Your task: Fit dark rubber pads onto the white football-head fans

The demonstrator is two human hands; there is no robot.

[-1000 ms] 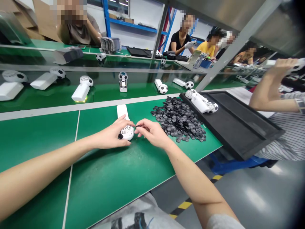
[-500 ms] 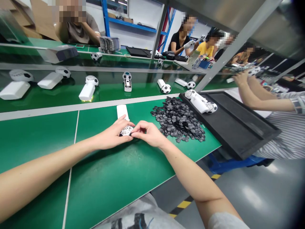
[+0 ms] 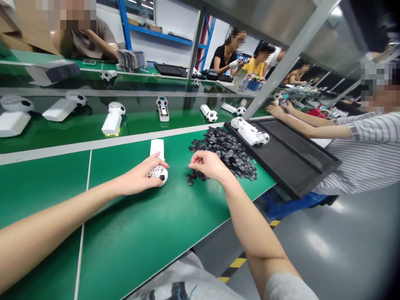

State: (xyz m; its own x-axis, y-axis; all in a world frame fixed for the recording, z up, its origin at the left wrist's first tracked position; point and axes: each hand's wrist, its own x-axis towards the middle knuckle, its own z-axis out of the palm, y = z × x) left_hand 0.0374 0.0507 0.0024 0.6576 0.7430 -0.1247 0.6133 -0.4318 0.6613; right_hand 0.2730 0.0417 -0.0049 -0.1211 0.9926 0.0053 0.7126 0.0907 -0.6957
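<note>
My left hand holds the ball-shaped head of a white handheld fan on the green table. The fan's head has an open white lattice and a black patch on its near right side. Its white handle points away from me. My right hand hovers to the right of the fan, beside a heap of small black pieces. Its thumb and fingertips are pinched together, and I cannot make out whether a piece is between them. A few loose black pieces lie just below these fingers.
Several football-patterned fans, one of them a white fan with a lit end, lie along the far green strip. A black tray holding fans stands at the right. Co-workers sit opposite; a person in striped sleeves works at the right. A metal post slants overhead.
My right hand has left the fan's head and moved right to the heap, still pinched. My left hand stays on the fan. The striped-sleeved person's hands have lowered.
</note>
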